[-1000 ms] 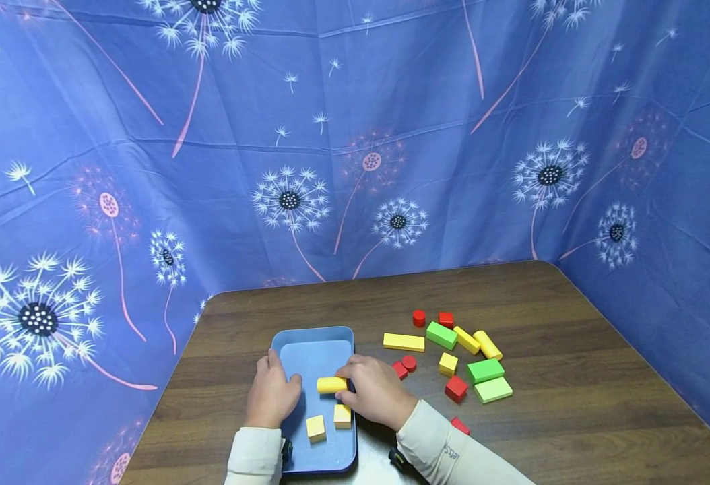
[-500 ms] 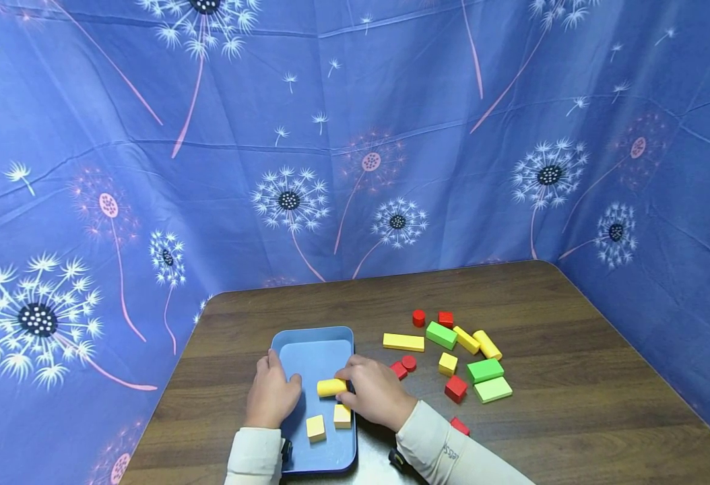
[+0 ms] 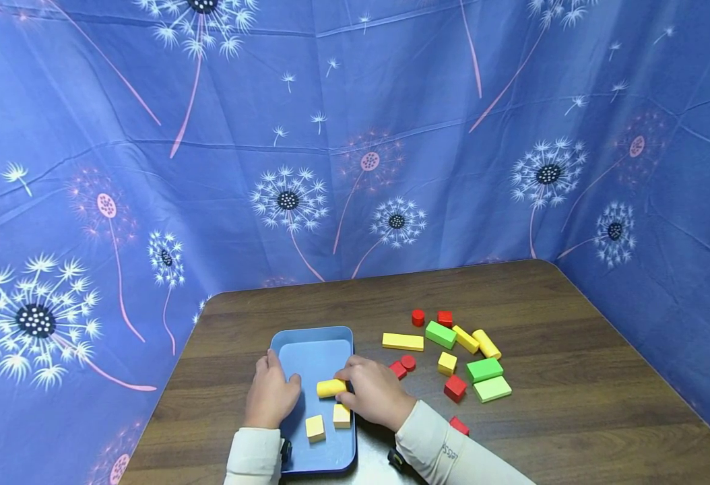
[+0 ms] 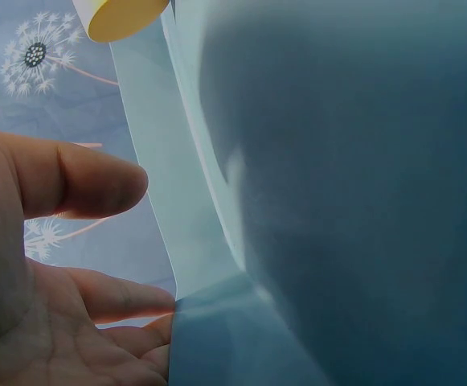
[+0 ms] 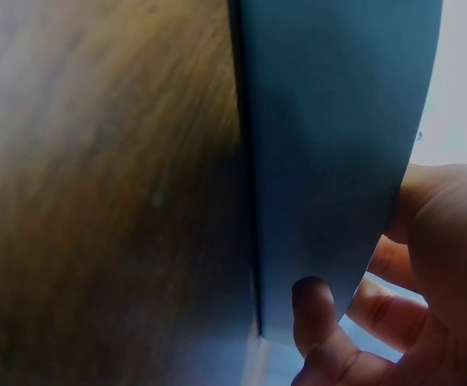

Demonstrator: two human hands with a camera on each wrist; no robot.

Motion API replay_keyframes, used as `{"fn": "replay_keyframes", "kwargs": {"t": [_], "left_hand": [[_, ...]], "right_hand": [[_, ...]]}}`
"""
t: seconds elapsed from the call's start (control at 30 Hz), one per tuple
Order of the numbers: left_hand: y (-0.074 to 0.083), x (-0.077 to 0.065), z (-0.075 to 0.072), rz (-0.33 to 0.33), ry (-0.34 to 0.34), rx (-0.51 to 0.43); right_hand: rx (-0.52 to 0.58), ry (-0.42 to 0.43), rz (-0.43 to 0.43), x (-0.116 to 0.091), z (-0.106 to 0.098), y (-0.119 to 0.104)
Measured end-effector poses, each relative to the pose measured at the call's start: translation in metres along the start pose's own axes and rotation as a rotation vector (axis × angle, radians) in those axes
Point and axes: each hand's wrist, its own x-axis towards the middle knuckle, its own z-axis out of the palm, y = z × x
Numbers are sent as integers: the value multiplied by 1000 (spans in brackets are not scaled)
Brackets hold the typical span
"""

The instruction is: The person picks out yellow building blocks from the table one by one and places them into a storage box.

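A yellow cylinder block (image 3: 329, 389) lies crosswise over the blue tray (image 3: 312, 334), its right end between the thumb and forefinger of my right hand (image 3: 379, 391). In the left wrist view the yellow cylinder block (image 4: 129, 18) overlaps the tray's upper edge. My right hand (image 5: 442, 265) reaches over the tray's right rim in the right wrist view, one finger outside the wall; the block is hidden there. My left hand (image 3: 272, 394) rests at the left rim, thumb inside. Seen from the left wrist, its fingers (image 4: 133, 296) extend behind the wall, thumb well apart.
Two pale yellow cubes (image 3: 315, 428) sit in the tray's near half. Right of the tray, red, green and yellow blocks (image 3: 484, 370) are scattered on the wooden table (image 3: 573, 350). A blue dandelion-print cloth (image 3: 391, 121) hangs behind the table.
The yellow cylinder block has shifted very slightly toward me at the right hand's fingertips. Both hands and the tray have kept almost still.
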Motion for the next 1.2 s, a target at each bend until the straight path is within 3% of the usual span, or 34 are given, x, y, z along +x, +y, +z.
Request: {"fn": "replay_keyframes", "kwargs": {"t": [1.2], "left_hand": [[-2,2,2,-2,-5,-1]], "right_hand": [[-58,22,16,1,2,-2]]}}
